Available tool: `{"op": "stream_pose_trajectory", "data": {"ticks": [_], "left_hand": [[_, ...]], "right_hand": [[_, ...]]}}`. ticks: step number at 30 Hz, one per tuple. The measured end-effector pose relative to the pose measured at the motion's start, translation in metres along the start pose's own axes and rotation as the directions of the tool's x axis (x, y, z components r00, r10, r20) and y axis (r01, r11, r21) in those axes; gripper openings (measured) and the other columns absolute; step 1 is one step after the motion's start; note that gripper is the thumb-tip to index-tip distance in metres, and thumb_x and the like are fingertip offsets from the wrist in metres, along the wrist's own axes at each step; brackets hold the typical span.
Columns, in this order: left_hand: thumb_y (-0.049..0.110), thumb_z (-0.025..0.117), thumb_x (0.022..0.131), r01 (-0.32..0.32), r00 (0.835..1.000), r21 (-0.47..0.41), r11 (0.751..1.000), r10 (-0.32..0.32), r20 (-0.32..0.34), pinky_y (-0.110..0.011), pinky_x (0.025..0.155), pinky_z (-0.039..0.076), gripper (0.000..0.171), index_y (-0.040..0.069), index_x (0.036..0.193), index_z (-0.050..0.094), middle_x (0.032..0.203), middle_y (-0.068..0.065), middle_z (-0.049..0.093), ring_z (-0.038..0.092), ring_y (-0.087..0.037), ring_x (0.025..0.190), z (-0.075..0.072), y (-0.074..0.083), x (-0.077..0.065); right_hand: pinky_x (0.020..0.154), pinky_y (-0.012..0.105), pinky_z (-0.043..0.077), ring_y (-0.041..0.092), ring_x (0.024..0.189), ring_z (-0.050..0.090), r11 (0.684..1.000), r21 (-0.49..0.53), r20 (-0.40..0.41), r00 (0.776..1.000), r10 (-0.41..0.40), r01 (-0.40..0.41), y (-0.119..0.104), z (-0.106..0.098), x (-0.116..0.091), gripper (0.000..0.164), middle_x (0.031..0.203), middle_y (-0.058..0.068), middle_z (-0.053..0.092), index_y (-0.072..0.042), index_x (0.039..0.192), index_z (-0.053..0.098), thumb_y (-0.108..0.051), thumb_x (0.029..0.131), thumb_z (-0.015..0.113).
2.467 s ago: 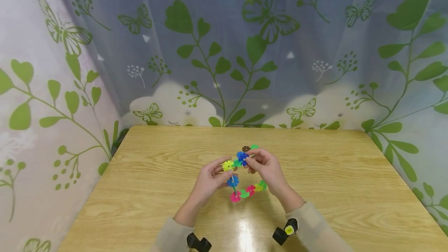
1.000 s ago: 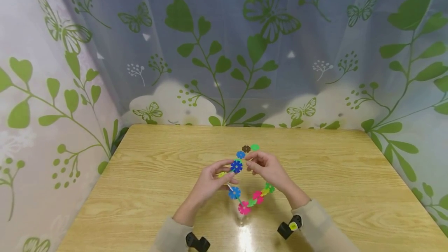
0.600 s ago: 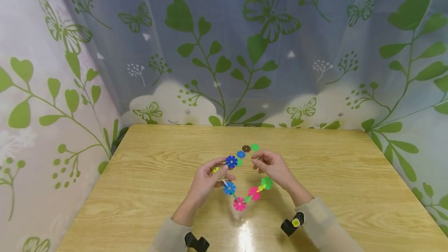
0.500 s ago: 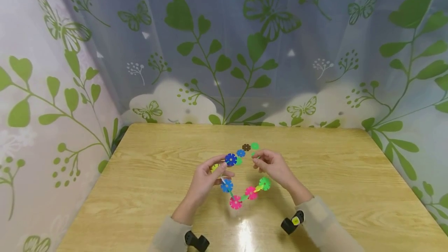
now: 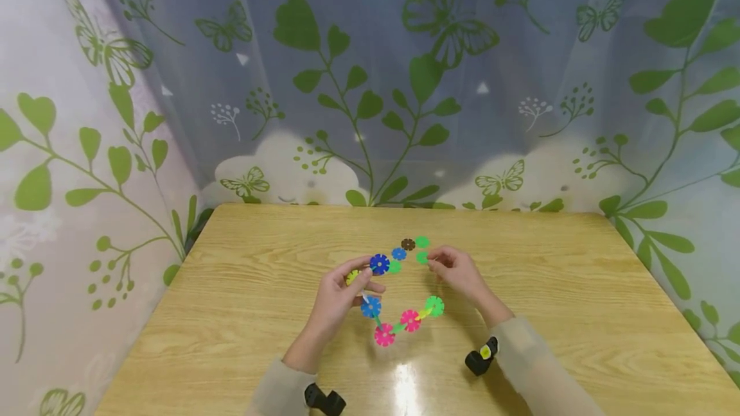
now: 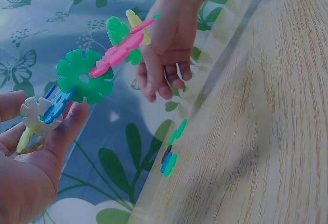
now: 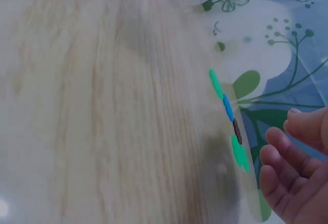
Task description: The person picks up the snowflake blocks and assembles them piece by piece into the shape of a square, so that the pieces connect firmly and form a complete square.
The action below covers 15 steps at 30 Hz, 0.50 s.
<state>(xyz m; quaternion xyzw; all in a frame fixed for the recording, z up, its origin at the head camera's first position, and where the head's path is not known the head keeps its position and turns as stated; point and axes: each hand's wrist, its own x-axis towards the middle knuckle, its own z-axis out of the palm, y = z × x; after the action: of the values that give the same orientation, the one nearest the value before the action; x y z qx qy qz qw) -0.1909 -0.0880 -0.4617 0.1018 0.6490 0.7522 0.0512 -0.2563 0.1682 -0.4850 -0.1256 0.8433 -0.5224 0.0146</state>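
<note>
My left hand (image 5: 336,291) pinches a chain of slotted plastic snowflake discs near its yellow disc (image 5: 353,277). A dark blue disc (image 5: 379,264) sits at its fingertips, joined at the chain's end. From the hand the chain hangs above the table in a curve: a blue disc (image 5: 371,306), a pink disc (image 5: 384,334), another pink disc (image 5: 410,320) and a bright green end disc (image 5: 435,305). A white disc (image 6: 37,112) shows in the left wrist view. My right hand (image 5: 459,275) holds nothing, its fingers loosely bent beside a loose green disc (image 5: 422,257).
Loose discs lie on the wooden table (image 5: 260,242) beyond the hands: a brown disc (image 5: 408,244), a blue disc (image 5: 399,253) and several green ones. A patterned curtain (image 5: 370,114) stands along the table's back edge.
The dark blue disc, earlier pinched by the right hand, is now on the chain at the left fingertips. The right hand has let go and drawn away right. The chain has shifted left.
</note>
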Motion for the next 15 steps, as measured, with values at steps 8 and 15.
{"op": "stream_pose_trajectory", "data": {"ticks": [8, 15], "left_hand": [[0.037, 0.061, 0.09, 0.008, 1.0, 0.015, 1.0, -0.008, -0.009, -0.017, 0.051, 0.045, 0.044, 0.011, 0.124, 0.058, 0.089, -0.018, 0.068, 0.065, -0.038, 0.086, 0.0, 0.001, -0.001], [0.033, 0.059, 0.092, -0.006, 1.0, 0.034, 0.999, 0.007, -0.011, -0.02, 0.056, 0.051, 0.042, 0.009, 0.126, 0.056, 0.086, -0.017, 0.069, 0.067, -0.033, 0.083, 0.0, -0.001, -0.002]], "right_hand": [[0.068, 0.034, 0.053, 0.025, 0.088, 0.058, 0.976, -0.213, -0.039, 0.999, 0.029, -0.037, 0.017, 0.0, 0.017, 0.021, 0.102, 0.012, 0.063, 0.0, 0.108, 0.062, -0.011, 0.09, 0.061], [0.078, 0.042, 0.053, 0.029, 0.093, 0.056, 0.93, -0.364, -0.018, 0.999, 0.045, -0.048, 0.018, 0.008, 0.032, 0.029, 0.103, 0.017, 0.058, 0.004, 0.111, 0.061, -0.013, 0.087, 0.065]]}}
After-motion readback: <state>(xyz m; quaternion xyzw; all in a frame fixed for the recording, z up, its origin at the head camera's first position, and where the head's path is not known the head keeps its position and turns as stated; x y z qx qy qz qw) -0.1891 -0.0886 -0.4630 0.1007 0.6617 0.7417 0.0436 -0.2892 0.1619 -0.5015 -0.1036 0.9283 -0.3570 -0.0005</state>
